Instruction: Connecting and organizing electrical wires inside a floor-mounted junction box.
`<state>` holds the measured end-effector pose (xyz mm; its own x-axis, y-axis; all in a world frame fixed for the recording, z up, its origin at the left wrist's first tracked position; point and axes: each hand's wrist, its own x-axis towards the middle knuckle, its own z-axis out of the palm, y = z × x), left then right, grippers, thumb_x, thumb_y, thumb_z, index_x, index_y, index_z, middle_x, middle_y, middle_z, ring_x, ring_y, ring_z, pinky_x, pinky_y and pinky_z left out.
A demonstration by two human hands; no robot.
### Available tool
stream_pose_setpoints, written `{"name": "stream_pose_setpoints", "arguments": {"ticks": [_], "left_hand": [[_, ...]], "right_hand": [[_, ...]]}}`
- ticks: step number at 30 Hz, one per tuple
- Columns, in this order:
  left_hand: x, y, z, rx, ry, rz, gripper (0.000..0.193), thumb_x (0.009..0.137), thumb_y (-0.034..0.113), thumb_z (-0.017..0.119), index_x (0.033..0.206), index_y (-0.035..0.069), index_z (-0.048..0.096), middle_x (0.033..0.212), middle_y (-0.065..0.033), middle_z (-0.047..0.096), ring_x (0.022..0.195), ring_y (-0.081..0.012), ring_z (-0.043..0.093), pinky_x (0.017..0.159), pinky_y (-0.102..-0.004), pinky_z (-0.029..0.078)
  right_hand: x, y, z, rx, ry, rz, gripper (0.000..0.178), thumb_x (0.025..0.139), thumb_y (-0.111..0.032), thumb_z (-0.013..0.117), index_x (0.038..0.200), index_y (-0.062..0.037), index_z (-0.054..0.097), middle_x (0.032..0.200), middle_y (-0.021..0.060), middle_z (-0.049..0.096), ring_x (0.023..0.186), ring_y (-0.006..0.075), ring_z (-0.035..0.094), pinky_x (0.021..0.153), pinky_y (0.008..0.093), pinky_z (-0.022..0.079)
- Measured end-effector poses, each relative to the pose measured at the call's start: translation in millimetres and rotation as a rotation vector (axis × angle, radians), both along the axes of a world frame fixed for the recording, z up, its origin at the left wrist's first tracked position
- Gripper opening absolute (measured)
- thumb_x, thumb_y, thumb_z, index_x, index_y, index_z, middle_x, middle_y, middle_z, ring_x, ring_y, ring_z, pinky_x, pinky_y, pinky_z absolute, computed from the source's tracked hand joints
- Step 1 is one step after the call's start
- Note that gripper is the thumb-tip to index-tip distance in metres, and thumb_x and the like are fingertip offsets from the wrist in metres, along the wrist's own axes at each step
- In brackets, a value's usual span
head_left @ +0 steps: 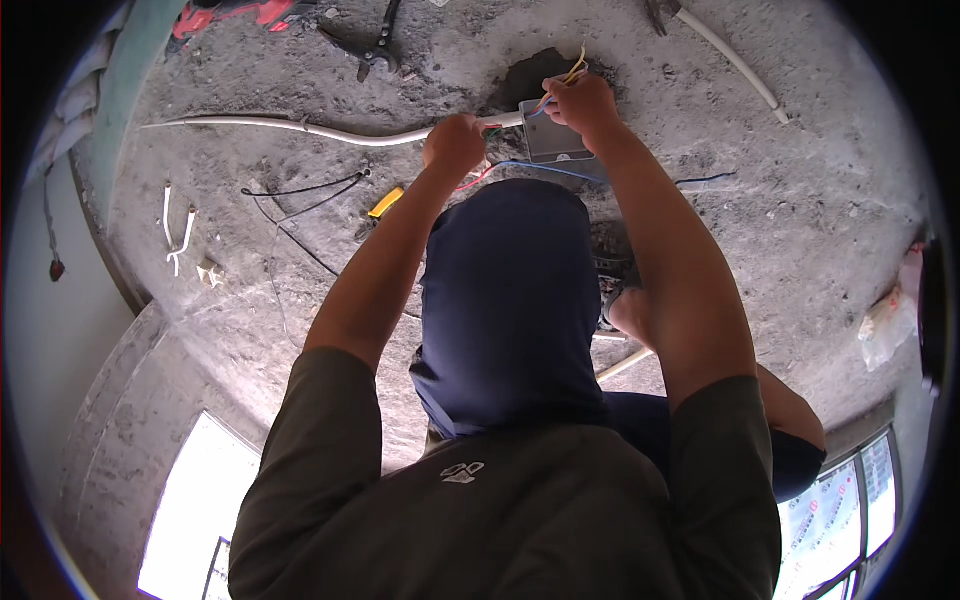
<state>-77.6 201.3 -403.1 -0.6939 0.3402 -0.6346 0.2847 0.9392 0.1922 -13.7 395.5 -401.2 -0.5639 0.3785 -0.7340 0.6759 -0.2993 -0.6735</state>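
My left hand (456,143) is closed around a long white conduit (350,135), close to the end that meets a grey junction box (560,143). Short red and green wire ends show beside its fingers. Over the box's far edge, my right hand (582,105) pinches a bundle of coloured wires (576,70), yellow and blue among them. The exact grip of its fingertips is partly hidden. A blue wire (550,170) runs along the near side of the box, and a red wire (476,178) lies just below my left hand.
Cutting pliers (370,50) and a red tool (230,18) lie at the far left. A yellow-handled tool (387,202), black wires (300,240) and white pipe offcuts (180,235) lie on the left. Another white pipe (735,62) is far right. My knee (510,290) rises in front.
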Motion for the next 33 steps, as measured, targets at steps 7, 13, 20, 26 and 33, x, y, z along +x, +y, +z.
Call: {"name": "stream_pose_setpoints", "arguments": {"ticks": [7,13,20,26,33], "left_hand": [[8,-8,-9,-0.017,-0.013,-0.029,0.029,0.089,0.032,0.047,0.103,0.012,0.064,0.099,-0.0164,0.064,0.097,-0.0338,0.060,0.081,-0.0460,0.048],[19,-5,3,0.093,0.018,0.111,0.025,0.088,0.031,0.049,0.100,0.016,0.065,0.098,-0.0145,0.065,0.096,-0.0341,0.060,0.080,-0.0461,0.047],[9,1,4,0.037,0.040,-0.089,0.025,0.086,0.029,0.048,0.090,0.011,0.065,0.090,-0.0155,0.065,0.091,-0.0360,0.060,0.077,-0.0481,0.046],[5,-2,11,-0.051,0.035,-0.243,0.023,0.083,0.025,0.049,0.088,0.010,0.066,0.086,-0.0163,0.065,0.085,-0.0347,0.063,0.073,-0.0477,0.048],[7,5,12,-0.063,0.052,-0.249,0.023,0.082,0.023,0.050,0.089,0.009,0.066,0.087,-0.0172,0.065,0.085,-0.0356,0.063,0.073,-0.0472,0.049]], "right_hand": [[2,-3,-13,0.171,-0.016,0.099,0.015,0.085,-0.016,0.062,0.087,-0.0013,0.063,0.077,0.0099,0.065,0.066,0.0149,0.066,0.058,0.0259,0.056],[4,0,-20,0.104,-0.005,0.003,0.023,0.081,-0.028,0.062,0.080,-0.0057,0.065,0.070,0.0077,0.067,0.066,0.0176,0.066,0.060,0.0339,0.051],[4,1,-23,0.211,0.008,0.079,0.024,0.082,-0.029,0.061,0.081,-0.0054,0.065,0.067,0.0061,0.066,0.064,0.0191,0.066,0.059,0.0339,0.051],[1,-4,-13,0.074,-0.006,0.051,0.026,0.082,-0.030,0.062,0.082,-0.0046,0.065,0.068,0.0074,0.066,0.066,0.0223,0.066,0.061,0.0353,0.051],[0,-3,-27,0.318,-0.060,0.151,0.028,0.082,-0.032,0.061,0.086,-0.0052,0.067,0.081,0.0141,0.067,0.082,0.0307,0.065,0.071,0.0398,0.051]]}}
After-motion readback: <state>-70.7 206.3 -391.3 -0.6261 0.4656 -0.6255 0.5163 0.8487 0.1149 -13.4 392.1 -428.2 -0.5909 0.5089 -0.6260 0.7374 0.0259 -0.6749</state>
